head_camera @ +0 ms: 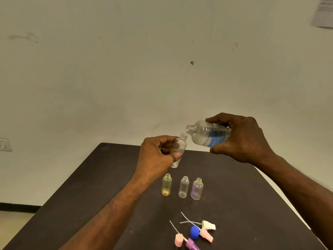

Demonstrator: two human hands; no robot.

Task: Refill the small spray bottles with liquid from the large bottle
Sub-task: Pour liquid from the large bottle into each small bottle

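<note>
My right hand (pixel 243 139) grips the large clear bottle (pixel 205 133) with a blue label, tilted on its side, its open neck pointing left. My left hand (pixel 158 156) holds a small clear bottle (pixel 180 148) above the table, uncapped, its mouth just below and beside the large bottle's neck. Three more small open bottles stand on the table below: a yellow one (pixel 166 184), a clear one (pixel 184 187) and a faintly purple one (pixel 197 189).
On the dark table (pixel 90 204) near its front lie several spray heads with dip tubes: white (pixel 209 225), pink (pixel 206 235), another pink (pixel 178 240), purple (pixel 191 244), plus a blue cap (pixel 194 231). A pale wall stands behind.
</note>
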